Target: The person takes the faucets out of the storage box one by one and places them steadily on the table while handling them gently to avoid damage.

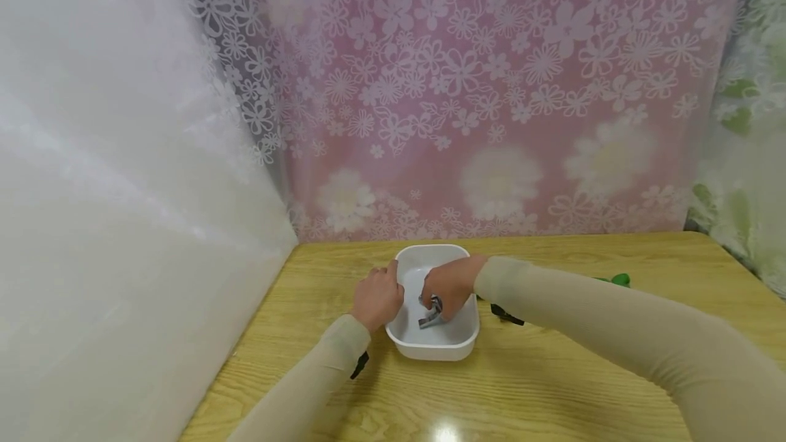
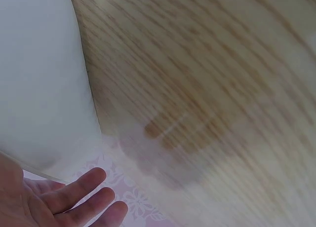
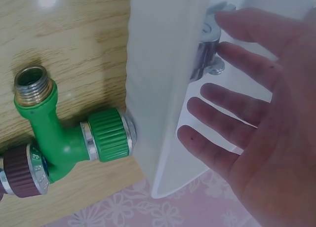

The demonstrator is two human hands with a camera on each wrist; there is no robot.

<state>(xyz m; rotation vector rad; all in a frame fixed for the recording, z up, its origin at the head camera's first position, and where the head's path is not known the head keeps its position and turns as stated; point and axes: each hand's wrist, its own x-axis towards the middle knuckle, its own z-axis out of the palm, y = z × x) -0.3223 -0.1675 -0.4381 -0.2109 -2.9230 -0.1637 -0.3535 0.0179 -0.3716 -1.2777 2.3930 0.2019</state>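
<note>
A white plastic basin stands on the wooden table. My left hand grips its left rim; in the left wrist view several fingers extend beyond the outer wall. A chrome faucet lies inside the basin. Reaching in from the right, my right hand holds the faucet from above. The right wrist view has thumb and index finger at the faucet's metal body, while the other fingers are spread apart. Part of the faucet is hidden by the basin wall there.
Right of the basin lies a green valve fitting with a threaded metal outlet and a dark red knob. My right forearm mostly covers it in the head view. A white sheet borders the left side and a pink floral curtain the back.
</note>
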